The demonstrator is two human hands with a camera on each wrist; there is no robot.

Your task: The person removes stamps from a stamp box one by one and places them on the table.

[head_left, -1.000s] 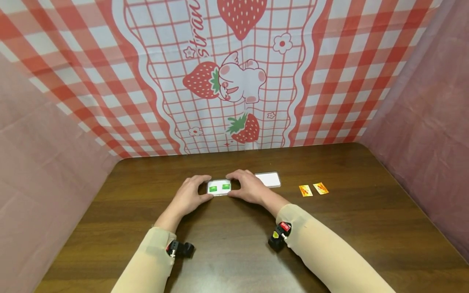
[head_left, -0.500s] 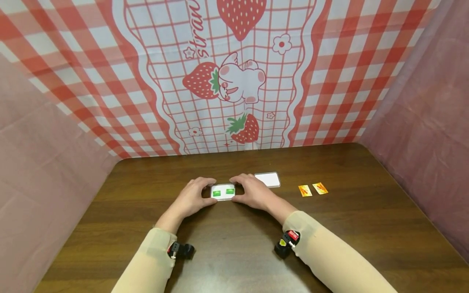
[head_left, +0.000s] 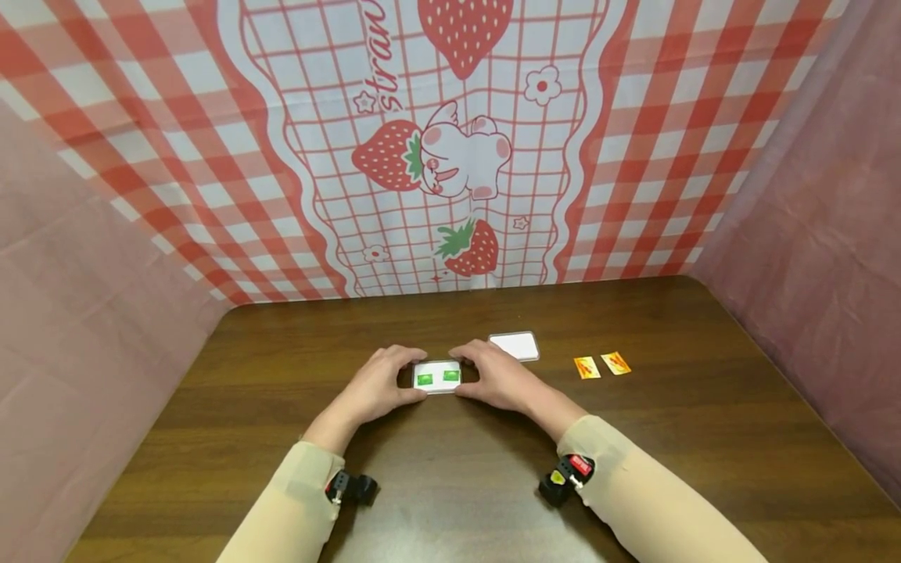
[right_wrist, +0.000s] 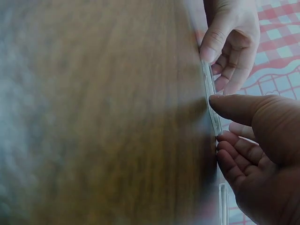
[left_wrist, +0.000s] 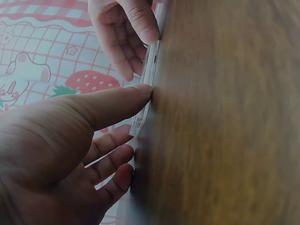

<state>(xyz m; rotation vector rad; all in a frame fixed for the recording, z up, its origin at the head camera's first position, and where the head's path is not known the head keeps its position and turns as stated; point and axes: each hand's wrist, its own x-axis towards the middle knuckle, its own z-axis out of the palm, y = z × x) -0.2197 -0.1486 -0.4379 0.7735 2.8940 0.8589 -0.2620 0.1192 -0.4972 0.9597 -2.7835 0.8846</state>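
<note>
A flat white case with a clear rim [head_left: 438, 367] lies on the wooden table in the head view, and two small green printed squares [head_left: 425, 379] show on its face. My left hand [head_left: 375, 383] pinches its left end between thumb and fingers. From the other side my right hand [head_left: 498, 377] grips the right end the same way. Seen edge-on in the left wrist view, the thin case [left_wrist: 148, 70] stays close along the tabletop. In the right wrist view my right thumb [right_wrist: 239, 108] presses on the case's near edge.
A second flat white case [head_left: 519, 346] lies just behind my right hand. Farther right are two small orange printed squares [head_left: 586, 367] on the table [head_left: 669, 438]. A red-and-white strawberry cloth [head_left: 493, 172] hangs along the back edge, with pink cloth at both sides.
Both hands have slid the case with the green squares a little to the right and nearer to me, keeping hold of its ends. The second case and the orange squares have stayed put.
</note>
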